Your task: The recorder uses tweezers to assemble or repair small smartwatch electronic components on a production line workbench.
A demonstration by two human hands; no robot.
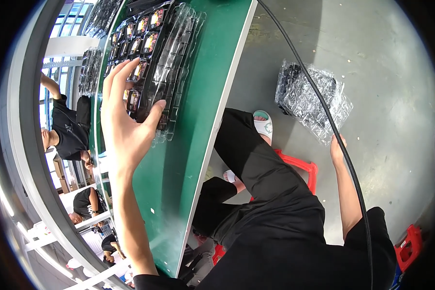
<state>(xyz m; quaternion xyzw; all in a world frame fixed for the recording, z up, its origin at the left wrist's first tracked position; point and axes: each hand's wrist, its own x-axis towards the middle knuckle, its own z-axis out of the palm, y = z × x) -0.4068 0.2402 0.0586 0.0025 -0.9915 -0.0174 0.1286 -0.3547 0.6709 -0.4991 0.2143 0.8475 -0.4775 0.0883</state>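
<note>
At the upper left of the green table [166, 193], my left hand [125, 125] reaches over a black tray [154, 67] with several small packs showing dark, colourful labels. Its fingers are spread, the thumb apart from them near the tray's edge. Clear plastic trays [179, 63] lie under and beside the black one. Off the table's right side, my right hand [337, 149] is closed on the near corner of a bundle of clear plastic trays [319, 96] with dark parts in it. A black cable crosses in front, partly hiding that hand's fingers.
The black cable [319, 92] runs down the right side of my view. Beside my legs stands a red stool [299, 164], and another red stool [409, 246] is at the lower right. Several people in black sit across the table, near stacked trays [89, 70].
</note>
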